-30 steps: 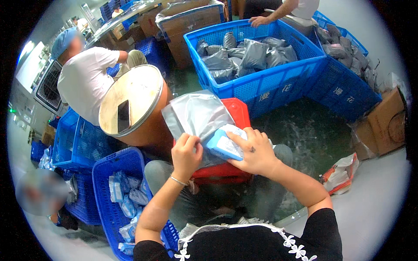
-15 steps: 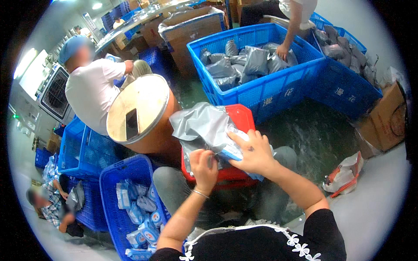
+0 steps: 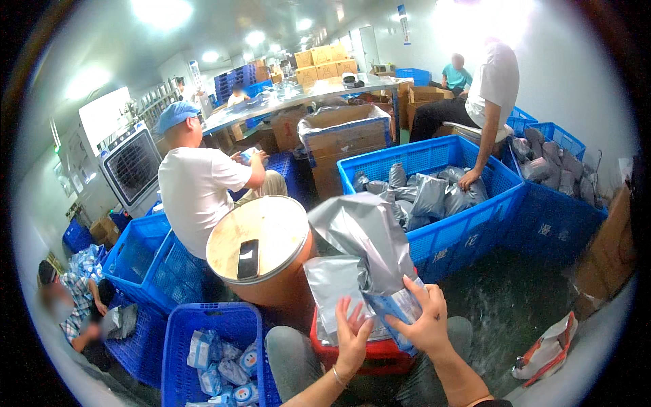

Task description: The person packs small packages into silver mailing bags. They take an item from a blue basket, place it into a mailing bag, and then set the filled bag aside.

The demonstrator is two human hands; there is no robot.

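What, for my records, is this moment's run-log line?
left hand: open, near grey plastic; right hand: holding blue-white pack; phone: on drum

Ceiling lights [image 3: 161, 11] blown out; glare washes the upper-right wall [image 3: 553, 51]. Floor [image 3: 491, 298] dim, patchy reflections. Sheen on grey plastic bag [image 3: 369, 230]. Fisheye bends edges, black at rim. Right-edge cardboard box [image 3: 605, 251] soft, smeared.

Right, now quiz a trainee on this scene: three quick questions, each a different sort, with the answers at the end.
1. True or false: the right hand is empty.
2. Fill in: on top of the drum lies a ____.
3. The packs in the bottom-left basket are mostly: A) red and black; B) blue and white; C) green and yellow.

Key: 1 false, it grips a blue-and-white pack; 2 phone; 3 B.
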